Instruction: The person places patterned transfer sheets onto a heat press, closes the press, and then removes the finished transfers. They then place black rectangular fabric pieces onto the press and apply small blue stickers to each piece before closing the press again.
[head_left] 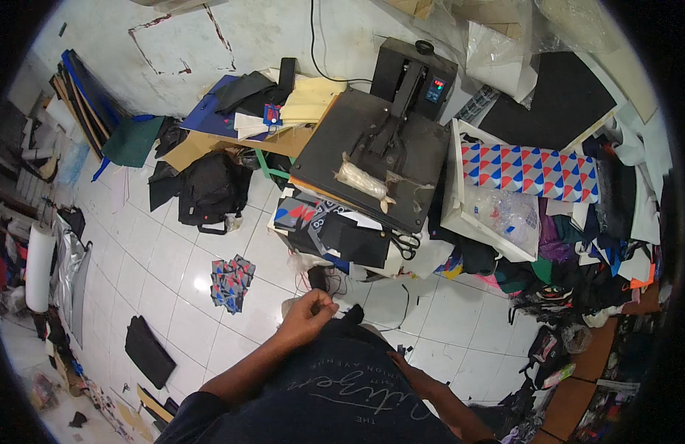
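My left hand (311,317) is raised in front of my dark shirt, its fingers curled and the thumb against the index finger. Whatever lies between them, if anything, is too small to make out. Low at my right side, my right hand (411,374) hangs by the shirt's edge, with its fingers mostly hidden. On the tiled floor beyond my left hand lies a pile of grey, red and blue patterned pieces (233,284). Similar patterned pieces (298,214) and black sheets (357,238) rest below the heat press (372,159), beside black scissors (406,246).
A wrapped bundle (363,183) lies on the press. To its right, a white box (450,211) holds clear plastic and a patterned sheet (531,172). Heaped fabrics stand farther right. A black bag (213,189) and a dark folded item (148,351) lie on the floor at left. Cables trail near my feet.
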`<act>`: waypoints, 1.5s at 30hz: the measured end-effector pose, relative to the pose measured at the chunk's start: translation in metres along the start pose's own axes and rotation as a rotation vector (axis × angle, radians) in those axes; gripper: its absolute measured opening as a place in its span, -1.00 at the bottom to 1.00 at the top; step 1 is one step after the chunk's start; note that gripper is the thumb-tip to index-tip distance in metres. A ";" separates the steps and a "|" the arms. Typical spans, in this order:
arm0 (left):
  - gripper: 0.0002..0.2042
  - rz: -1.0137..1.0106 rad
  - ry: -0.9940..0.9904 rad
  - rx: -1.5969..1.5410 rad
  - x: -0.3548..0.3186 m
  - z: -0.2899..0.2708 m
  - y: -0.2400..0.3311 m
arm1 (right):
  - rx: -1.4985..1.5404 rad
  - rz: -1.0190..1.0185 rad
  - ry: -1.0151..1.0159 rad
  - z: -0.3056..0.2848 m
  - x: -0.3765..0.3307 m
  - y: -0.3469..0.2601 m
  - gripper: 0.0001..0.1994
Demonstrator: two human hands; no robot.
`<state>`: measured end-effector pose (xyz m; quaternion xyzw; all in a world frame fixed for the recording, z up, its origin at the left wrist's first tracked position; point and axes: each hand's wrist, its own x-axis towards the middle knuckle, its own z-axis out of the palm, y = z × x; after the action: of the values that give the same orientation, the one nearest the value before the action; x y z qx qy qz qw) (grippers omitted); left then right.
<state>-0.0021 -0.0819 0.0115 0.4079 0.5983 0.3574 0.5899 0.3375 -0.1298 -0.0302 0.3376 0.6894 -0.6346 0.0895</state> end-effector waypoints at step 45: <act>-0.29 -0.245 0.216 -0.865 0.337 -0.154 -0.030 | -0.806 0.076 0.946 -0.255 0.276 -0.180 -0.56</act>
<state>-0.1480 0.2204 -0.1474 0.0108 0.4960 0.5424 0.6780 0.1029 0.2120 0.0095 0.5462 0.8273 -0.1024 -0.0826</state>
